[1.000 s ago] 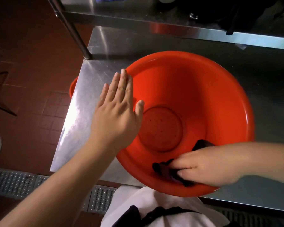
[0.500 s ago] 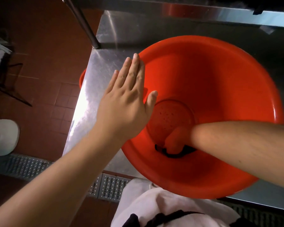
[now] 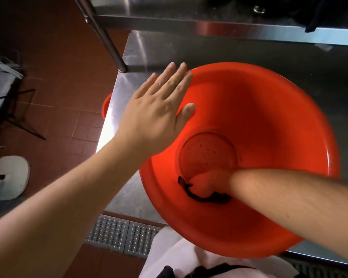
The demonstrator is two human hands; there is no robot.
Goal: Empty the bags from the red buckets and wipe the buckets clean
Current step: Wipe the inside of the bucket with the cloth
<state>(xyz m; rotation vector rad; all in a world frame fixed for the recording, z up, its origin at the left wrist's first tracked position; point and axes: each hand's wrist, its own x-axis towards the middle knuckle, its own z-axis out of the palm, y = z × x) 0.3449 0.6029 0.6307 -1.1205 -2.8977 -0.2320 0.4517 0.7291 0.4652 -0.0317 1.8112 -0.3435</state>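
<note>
Red bucket (image 3: 259,109) on steel surface (image 3: 127,189) — L hand (image 3: 155,117) spread flat on its rim; R hand (image 3: 207,183) inside, pressing dark cloth (image 3: 201,198) near bottom, grip blurred.

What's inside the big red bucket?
Inside the bucket are the right hand and a dark cloth pressed against the lower wall. The round bottom shows specks. No bag shows. The hand and arm cover most of the cloth and part of the wall.

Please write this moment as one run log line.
step: wiping | left hand: flat on round red plastic bucket rim | right hand: pressing dark cloth inside
</note>
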